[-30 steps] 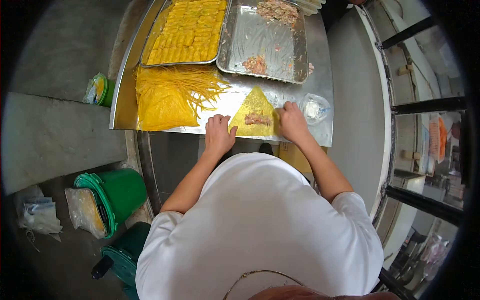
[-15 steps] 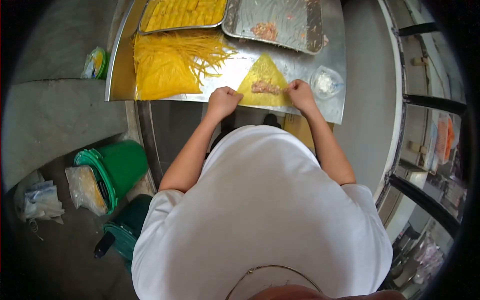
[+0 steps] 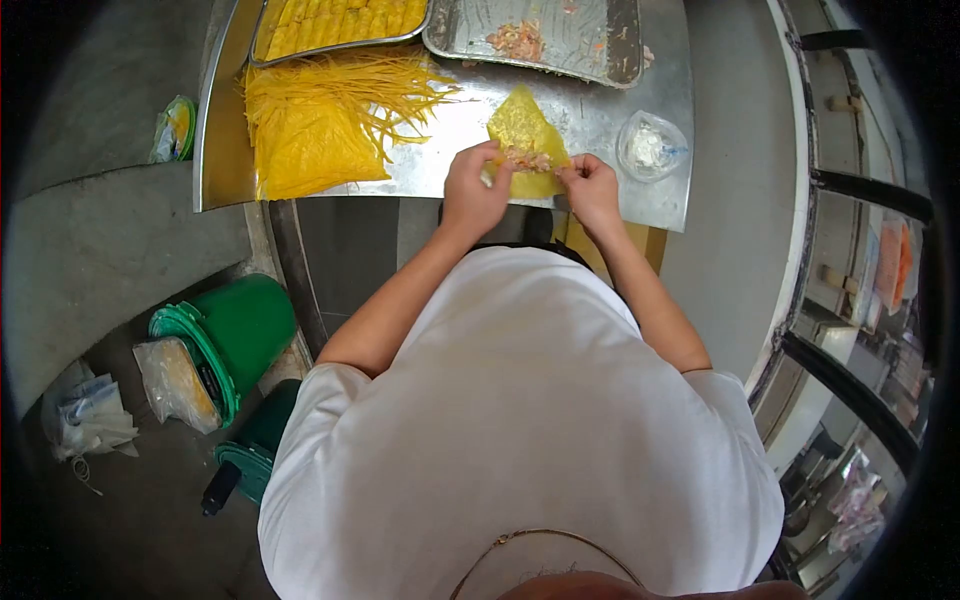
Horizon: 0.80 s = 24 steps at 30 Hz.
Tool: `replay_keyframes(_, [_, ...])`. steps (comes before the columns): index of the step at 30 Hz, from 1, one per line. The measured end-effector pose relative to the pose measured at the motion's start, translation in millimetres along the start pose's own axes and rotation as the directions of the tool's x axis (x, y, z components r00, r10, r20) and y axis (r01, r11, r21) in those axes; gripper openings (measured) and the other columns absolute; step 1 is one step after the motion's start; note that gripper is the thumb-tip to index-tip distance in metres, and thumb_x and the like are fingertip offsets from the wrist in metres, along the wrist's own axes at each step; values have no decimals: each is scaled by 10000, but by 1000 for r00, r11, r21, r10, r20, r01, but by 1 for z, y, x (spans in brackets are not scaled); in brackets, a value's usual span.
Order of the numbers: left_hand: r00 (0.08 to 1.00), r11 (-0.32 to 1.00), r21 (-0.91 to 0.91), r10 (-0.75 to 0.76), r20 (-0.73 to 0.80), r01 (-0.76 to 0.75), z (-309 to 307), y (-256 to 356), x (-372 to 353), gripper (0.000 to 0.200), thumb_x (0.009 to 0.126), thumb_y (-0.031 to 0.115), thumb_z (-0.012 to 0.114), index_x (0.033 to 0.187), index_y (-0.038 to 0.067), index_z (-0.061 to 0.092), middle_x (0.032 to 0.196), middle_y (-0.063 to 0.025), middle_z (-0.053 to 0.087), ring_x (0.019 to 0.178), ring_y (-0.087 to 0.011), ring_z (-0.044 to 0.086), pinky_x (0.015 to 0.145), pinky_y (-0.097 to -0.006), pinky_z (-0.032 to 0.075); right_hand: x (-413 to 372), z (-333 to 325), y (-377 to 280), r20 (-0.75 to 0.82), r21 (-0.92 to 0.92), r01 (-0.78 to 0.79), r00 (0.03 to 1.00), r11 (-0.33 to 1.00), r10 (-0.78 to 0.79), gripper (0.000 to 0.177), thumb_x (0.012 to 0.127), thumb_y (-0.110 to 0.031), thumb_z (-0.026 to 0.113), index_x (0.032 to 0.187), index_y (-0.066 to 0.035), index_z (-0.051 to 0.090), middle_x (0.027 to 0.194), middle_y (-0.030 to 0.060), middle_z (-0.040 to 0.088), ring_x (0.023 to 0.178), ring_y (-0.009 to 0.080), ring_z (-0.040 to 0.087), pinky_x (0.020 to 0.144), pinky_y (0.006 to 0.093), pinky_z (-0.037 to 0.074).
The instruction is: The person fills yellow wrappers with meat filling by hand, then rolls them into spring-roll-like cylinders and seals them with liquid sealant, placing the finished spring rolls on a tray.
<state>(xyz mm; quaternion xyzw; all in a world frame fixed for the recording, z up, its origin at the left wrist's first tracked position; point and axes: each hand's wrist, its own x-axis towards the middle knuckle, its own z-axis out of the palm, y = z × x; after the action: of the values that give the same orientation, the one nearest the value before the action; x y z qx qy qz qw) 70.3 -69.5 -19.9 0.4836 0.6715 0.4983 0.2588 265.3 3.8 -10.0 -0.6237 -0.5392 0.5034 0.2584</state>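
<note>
A thin yellow wrapper (image 3: 527, 122) lies near the front edge of the metal table, its tip pointing away from me. A strip of minced meat filling (image 3: 530, 161) runs across it. My left hand (image 3: 476, 190) is closed on the wrapper's left side, which is folded in over the end of the filling. My right hand (image 3: 592, 188) pinches the right corner beside the other end of the filling. To the left lies a stack of yellow wrapper sheets (image 3: 315, 150) with shredded strips along its far edge.
A tray of yellow rolls (image 3: 340, 25) stands at the back left, beside a metal tray (image 3: 590, 50) holding some minced filling. A clear bowl of white paste or powder (image 3: 650, 146) sits right of my hands. Green buckets (image 3: 240, 330) stand on the floor at left.
My left hand has moved right and inward, folding the wrapper's left corner over the filling. My right hand has shifted slightly inward, still pinching the right corner.
</note>
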Motion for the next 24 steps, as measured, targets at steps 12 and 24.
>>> replay_keyframes(12, [886, 941, 119, 249, 391, -317, -6, -6, 5, 540, 797, 88, 827, 1274, -3, 592, 1438, -293, 586, 1347, -451, 567, 1151, -476, 484, -13, 25, -26, 314, -463, 652, 754, 601, -577, 206, 846, -62, 736, 1048, -24, 731, 1228, 188, 735, 1158, 357, 673, 1023, 461, 529])
replay_keyframes(24, [583, 759, 190, 288, 759, -623, -42, -10, 52, 1115, 708, 390, 950, 1604, 23, 397, 1547, -162, 540, 1480, -359, 454, 1238, -474, 352, -26, 11, -29, 428, -395, 773, 632, 496, -645, 491, 783, -72, 732, 1269, -3, 708, 1358, 251, 663, 1315, 405, 591, 1157, 475, 455])
